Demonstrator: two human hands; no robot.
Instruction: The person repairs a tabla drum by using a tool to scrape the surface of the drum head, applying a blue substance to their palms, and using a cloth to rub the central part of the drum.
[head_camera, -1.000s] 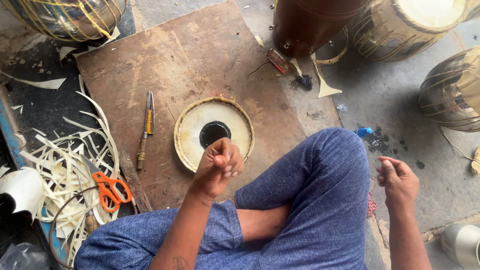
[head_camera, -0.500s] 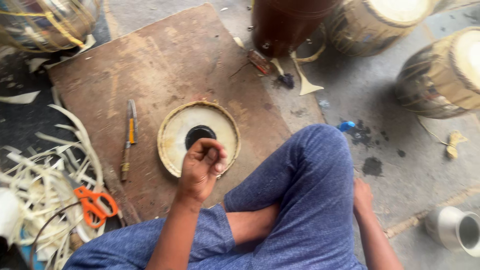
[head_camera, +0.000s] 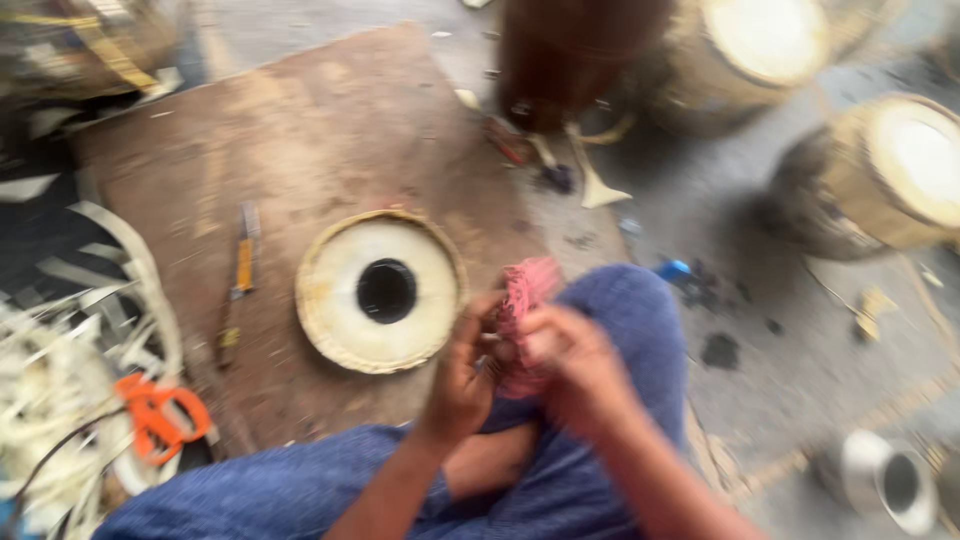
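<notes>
**Inspector:** State your hands and what they hold.

**Worker:** My left hand and right hand meet just right of the round drumhead; both sets of fingers are closed together on a pink cloth, bunched above my blue-trousered knee.

**Inspector:** Progress?

**Worker:** I judge it early; the drumhead lies flat on the wooden board, untouched by the cloth; the frame is blurred, so finer grip I cannot tell. A knife lies left of the drumhead, orange scissors further lower left; both lie idle.
</notes>
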